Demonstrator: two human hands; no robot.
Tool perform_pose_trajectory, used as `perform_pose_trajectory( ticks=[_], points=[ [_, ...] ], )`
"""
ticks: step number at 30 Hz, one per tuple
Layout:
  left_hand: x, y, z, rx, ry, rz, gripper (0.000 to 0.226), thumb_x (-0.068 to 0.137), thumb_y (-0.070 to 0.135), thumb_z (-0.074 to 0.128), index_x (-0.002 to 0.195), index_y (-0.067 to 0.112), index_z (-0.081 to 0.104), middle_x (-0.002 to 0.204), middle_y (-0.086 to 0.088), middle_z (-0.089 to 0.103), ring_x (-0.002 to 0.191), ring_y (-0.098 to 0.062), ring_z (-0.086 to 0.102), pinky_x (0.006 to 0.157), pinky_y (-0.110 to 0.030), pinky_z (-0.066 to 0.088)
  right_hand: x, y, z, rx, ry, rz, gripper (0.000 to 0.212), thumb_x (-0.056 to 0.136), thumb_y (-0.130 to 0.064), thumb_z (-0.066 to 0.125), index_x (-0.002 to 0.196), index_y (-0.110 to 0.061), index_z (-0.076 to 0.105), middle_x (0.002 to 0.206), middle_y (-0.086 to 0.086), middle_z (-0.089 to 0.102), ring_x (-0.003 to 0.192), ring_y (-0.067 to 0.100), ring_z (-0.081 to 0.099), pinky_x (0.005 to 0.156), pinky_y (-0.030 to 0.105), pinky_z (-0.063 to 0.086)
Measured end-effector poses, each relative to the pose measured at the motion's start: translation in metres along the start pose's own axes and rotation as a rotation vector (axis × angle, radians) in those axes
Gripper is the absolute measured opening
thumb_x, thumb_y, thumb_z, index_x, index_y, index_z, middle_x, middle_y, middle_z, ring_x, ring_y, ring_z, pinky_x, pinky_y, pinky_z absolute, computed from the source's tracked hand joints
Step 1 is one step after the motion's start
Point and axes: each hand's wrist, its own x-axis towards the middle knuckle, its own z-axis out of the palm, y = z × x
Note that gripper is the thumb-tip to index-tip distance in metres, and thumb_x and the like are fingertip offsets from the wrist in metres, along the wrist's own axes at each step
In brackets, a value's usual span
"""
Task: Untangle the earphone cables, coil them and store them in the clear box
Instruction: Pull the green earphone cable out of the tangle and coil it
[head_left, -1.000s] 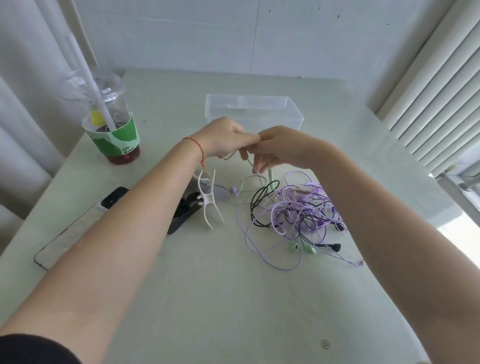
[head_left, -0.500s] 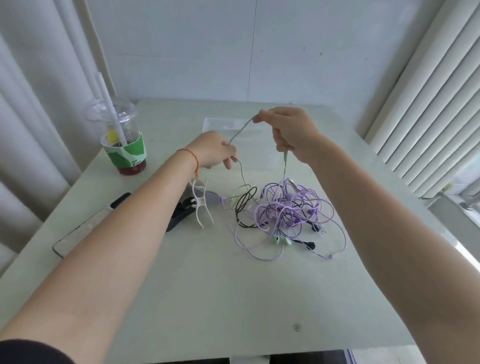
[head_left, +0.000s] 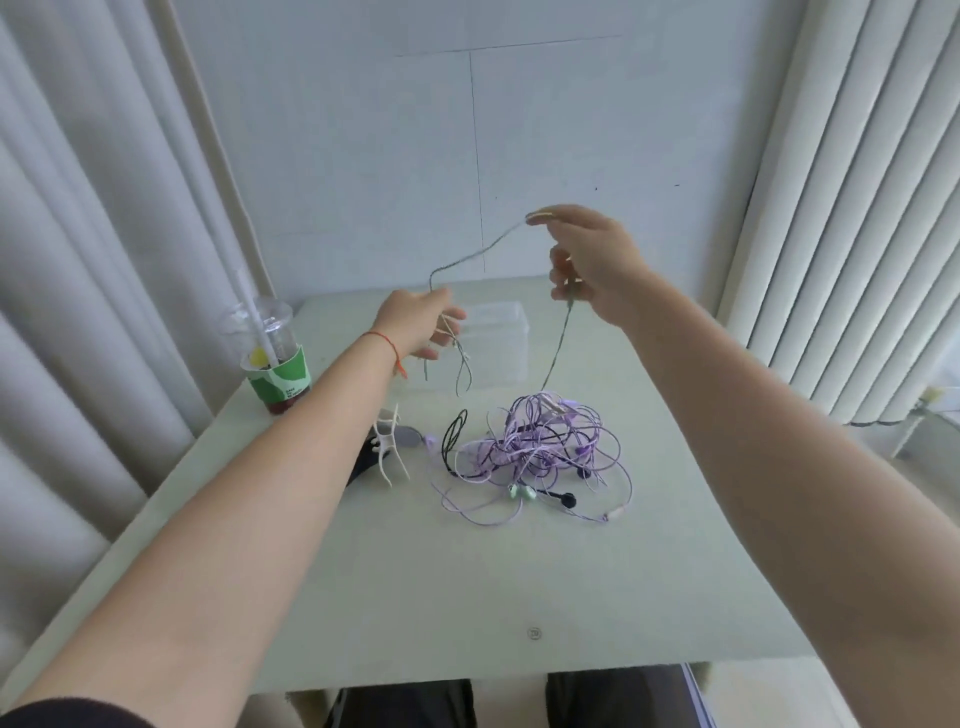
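Far left on the pale green surface: a clear plastic cup with domed lid and white straw, green sleeve, dark red drink low in the bottom; a yellow bit floats inside, blurred. Right of it, a white forked plastic piece lies over a dark object, mostly hidden by the left forearm.

Left hand, red string at the wrist, is raised above the surface; its fingers pinch a pale green earphone cable, with short loops dangling below. Exact grip point is hard to make out.

Behind it, the clear box stands open near the far edge; contents cannot be told through the hanging loops and glare.

The cable arcs up and right to the right hand, held higher, thumb and forefinger pinching the strand; lower fingers curl round the length that drops to the heap.

Centre-right: tangled cables, mostly purple with black strands, resting on the surface in front of the box. Green earbuds and a black plug lie at its near edge.
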Motion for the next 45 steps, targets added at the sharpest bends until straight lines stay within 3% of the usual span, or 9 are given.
perform_pose_trajectory(
  ticks=[7,18,23,27,31,35,39,42,45],
  points=[
    [-0.012,0.043,0.006,0.059,0.123,0.220,0.045,0.094,0.046,0.044,0.074,0.020,0.075,0.063,0.002,0.072,0.053,-0.005,0.049,0.076,-0.029,0.045,-0.010,0.024,0.001,-0.115,-0.089,0.105,0.018,0.093,-0.015,0.049,0.093,-0.011,0.066,0.055,0.001,0.033,0.040,0.013,0.024,0.039,0.017,0.020],
    [0.007,0.024,0.024,-0.111,0.063,0.192,0.038,0.098,0.044,0.048,0.087,0.018,0.075,0.064,-0.006,0.071,0.054,-0.016,0.064,0.068,-0.035,0.058,0.010,0.057,0.026,-0.336,-0.374,0.083,0.022,0.079,-0.035,0.077,0.084,-0.017,0.064,0.064,0.000,0.050,0.048,0.011,0.038,0.045,0.022,0.028],
    [0.027,-0.013,0.032,-0.079,0.051,0.128,0.035,0.096,0.046,0.050,0.086,0.022,0.073,0.059,0.003,0.066,0.049,-0.016,0.062,0.044,-0.021,0.046,0.026,0.088,0.043,-0.358,-0.349,0.123,0.032,0.082,-0.044,0.072,0.079,-0.014,0.062,0.061,0.000,0.049,0.048,0.013,0.038,0.045,0.023,0.030],
    [0.044,-0.044,0.029,0.051,0.034,0.065,0.037,0.096,0.045,0.049,0.090,0.018,0.074,0.069,-0.002,0.070,0.050,-0.015,0.055,0.036,-0.013,0.033,0.039,0.097,0.042,-0.312,-0.323,0.161,0.012,0.087,-0.010,0.057,0.095,-0.009,0.066,0.065,0.002,0.052,0.053,0.014,0.046,0.050,0.025,0.039],
    [0.052,-0.068,0.025,0.117,-0.043,0.032,0.014,0.091,0.027,0.062,0.093,0.016,0.070,0.072,0.003,0.069,0.054,-0.011,0.053,0.046,-0.011,0.038,0.056,0.099,0.036,-0.578,-0.131,0.164,0.032,0.082,-0.001,0.039,0.091,-0.010,0.068,0.073,0.007,0.061,0.062,0.021,0.058,0.060,0.029,0.050],
    [0.058,-0.073,0.021,0.223,-0.116,0.071,0.010,0.085,0.015,0.070,0.094,0.014,0.073,0.090,0.000,0.071,0.079,-0.012,0.062,0.077,-0.021,0.047,0.065,0.097,0.025,-1.089,0.004,0.047,0.037,0.080,-0.001,0.039,0.100,-0.005,0.070,0.108,0.013,0.066,0.101,0.035,0.060,0.088,0.038,0.051],
    [0.059,-0.068,0.015,0.516,-0.107,0.154,0.018,0.087,0.013,0.061,0.092,0.007,0.077,0.102,-0.006,0.074,0.097,-0.019,0.067,0.080,-0.020,0.045,0.055,0.073,0.028,-0.885,0.103,-0.172,0.033,0.085,-0.007,0.042,0.098,-0.013,0.072,0.101,-0.001,0.068,0.093,0.022,0.059,0.081,0.029,0.048],
    [0.055,-0.060,0.015,0.612,-0.132,0.210,0.019,0.085,0.010,0.056,0.079,0.005,0.074,0.099,0.001,0.075,0.084,-0.013,0.063,0.063,-0.014,0.039,0.037,0.060,0.049,-0.727,-0.088,-0.252,0.028,0.086,-0.011,0.050,0.096,-0.024,0.073,0.090,-0.008,0.068,0.082,0.008,0.058,0.068,0.015,0.045],
    [0.047,-0.051,0.015,0.557,-0.133,0.247,0.020,0.087,0.013,0.057,0.077,0.022,0.073,0.082,0.012,0.071,0.068,0.006,0.057,0.057,-0.004,0.033,0.030,0.071,0.064,-0.817,-0.329,-0.273,0.029,0.083,-0.007,0.053,0.104,-0.018,0.070,0.103,-0.004,0.070,0.097,0.010,0.062,0.090,0.023,0.047]
  ],
)
